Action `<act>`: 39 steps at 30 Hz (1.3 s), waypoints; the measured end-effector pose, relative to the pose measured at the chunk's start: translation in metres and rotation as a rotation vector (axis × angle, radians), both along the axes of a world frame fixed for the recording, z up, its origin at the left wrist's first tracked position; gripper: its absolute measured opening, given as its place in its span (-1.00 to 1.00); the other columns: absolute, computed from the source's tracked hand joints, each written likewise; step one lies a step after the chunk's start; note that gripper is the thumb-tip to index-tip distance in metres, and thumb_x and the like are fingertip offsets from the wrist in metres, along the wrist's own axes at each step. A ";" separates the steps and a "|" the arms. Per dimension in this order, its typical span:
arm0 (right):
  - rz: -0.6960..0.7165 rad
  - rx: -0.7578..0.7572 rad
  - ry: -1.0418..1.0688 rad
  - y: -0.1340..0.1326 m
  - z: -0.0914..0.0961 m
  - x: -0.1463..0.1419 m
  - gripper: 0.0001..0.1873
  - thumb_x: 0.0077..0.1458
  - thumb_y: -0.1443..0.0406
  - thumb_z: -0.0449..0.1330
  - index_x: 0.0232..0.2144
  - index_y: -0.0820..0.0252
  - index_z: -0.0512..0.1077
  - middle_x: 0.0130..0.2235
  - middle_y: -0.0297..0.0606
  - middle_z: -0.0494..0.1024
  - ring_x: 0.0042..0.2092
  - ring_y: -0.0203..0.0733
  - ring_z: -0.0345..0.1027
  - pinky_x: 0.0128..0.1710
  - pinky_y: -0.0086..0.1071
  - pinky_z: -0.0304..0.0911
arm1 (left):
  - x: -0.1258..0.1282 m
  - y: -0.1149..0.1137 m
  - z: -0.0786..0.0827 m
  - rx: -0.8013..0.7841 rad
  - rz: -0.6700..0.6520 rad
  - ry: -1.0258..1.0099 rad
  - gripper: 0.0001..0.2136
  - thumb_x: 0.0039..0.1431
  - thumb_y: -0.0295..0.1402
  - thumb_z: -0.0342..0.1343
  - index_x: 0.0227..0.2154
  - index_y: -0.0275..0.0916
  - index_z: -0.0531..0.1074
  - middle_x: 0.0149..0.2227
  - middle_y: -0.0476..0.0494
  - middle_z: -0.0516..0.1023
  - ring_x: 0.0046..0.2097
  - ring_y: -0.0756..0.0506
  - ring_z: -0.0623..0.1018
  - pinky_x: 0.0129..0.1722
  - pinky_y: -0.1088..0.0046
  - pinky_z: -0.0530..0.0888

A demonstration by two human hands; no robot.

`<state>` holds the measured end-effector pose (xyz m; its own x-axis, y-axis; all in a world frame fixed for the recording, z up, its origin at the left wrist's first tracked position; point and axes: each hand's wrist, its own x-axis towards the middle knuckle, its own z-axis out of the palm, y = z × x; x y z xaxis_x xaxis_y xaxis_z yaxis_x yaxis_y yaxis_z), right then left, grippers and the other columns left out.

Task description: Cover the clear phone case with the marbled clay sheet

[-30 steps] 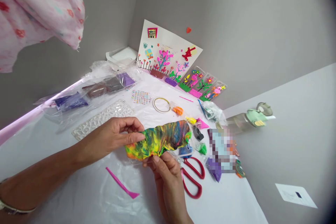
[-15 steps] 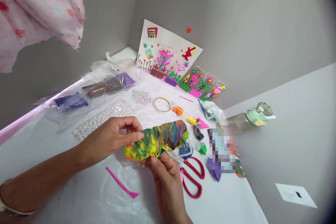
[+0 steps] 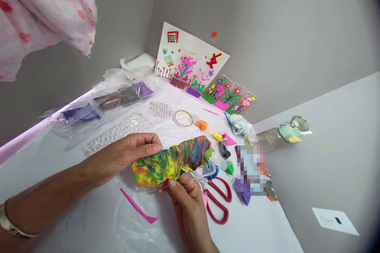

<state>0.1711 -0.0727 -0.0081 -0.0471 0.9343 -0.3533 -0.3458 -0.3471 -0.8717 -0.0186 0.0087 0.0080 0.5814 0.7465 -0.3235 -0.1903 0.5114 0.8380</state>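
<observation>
A clear phone case [image 3: 209, 168] is covered with a flattened layer of marbled modelling clay [image 3: 175, 158] in yellow, green, orange and dark blue. My left hand [image 3: 139, 148] pinches the upper left edge, thumb against the forefinger. From below, my right hand [image 3: 185, 193] grips the lower edge, its thumb on the front and its fingers behind. Red-handled scissors [image 3: 218, 201] lie right beside my right hand, partly hidden by it. Below the clay, a pink plastic modelling tool [image 3: 138, 206] rests on the white table cover [image 3: 118, 229].
A textured clear sheet [image 3: 118, 132], a gem sticker sheet [image 3: 160, 109] and a bangle [image 3: 183, 118] lie behind my hands. To the right are small clay packets, including purple [image 3: 242, 190] and orange [image 3: 201, 125], and a bottle [image 3: 276, 136]. Decorated artwork [image 3: 192, 57] leans against the wall.
My left fingers have shifted slightly along the upper edge, and more of the clay's left end shows, spread further left and down. My right hand keeps its grip almost unmoved.
</observation>
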 end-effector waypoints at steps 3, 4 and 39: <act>0.009 -0.008 -0.006 0.001 0.000 0.000 -0.74 0.01 0.10 0.46 -0.45 0.17 0.65 -0.42 -0.26 0.66 -0.31 -0.15 0.47 -0.14 -0.31 0.32 | 0.001 0.000 0.001 0.054 0.009 0.037 -0.76 0.15 -0.17 0.28 -0.42 -0.21 0.41 -0.47 0.02 0.54 -0.46 -0.02 0.47 -0.45 0.55 0.40; 0.010 -0.013 -0.006 0.001 0.000 0.000 -0.74 0.00 0.09 0.46 -0.45 0.17 0.65 -0.42 -0.26 0.66 -0.31 -0.15 0.48 -0.14 -0.31 0.32 | 0.001 0.001 0.002 0.092 0.017 0.067 -0.76 0.14 -0.16 0.28 -0.42 -0.21 0.41 -0.48 0.03 0.53 -0.46 -0.01 0.46 -0.46 0.56 0.40; 0.055 -0.010 -0.021 -0.001 0.001 -0.001 -0.77 0.02 0.12 0.44 -0.46 0.16 0.65 -0.43 -0.25 0.65 -0.33 -0.13 0.45 -0.15 -0.30 0.30 | 0.002 0.000 0.002 0.177 -0.018 0.130 -0.71 0.22 -0.06 0.23 -0.31 -0.20 0.48 -0.37 -0.04 0.60 -0.35 -0.10 0.56 -0.36 0.47 0.50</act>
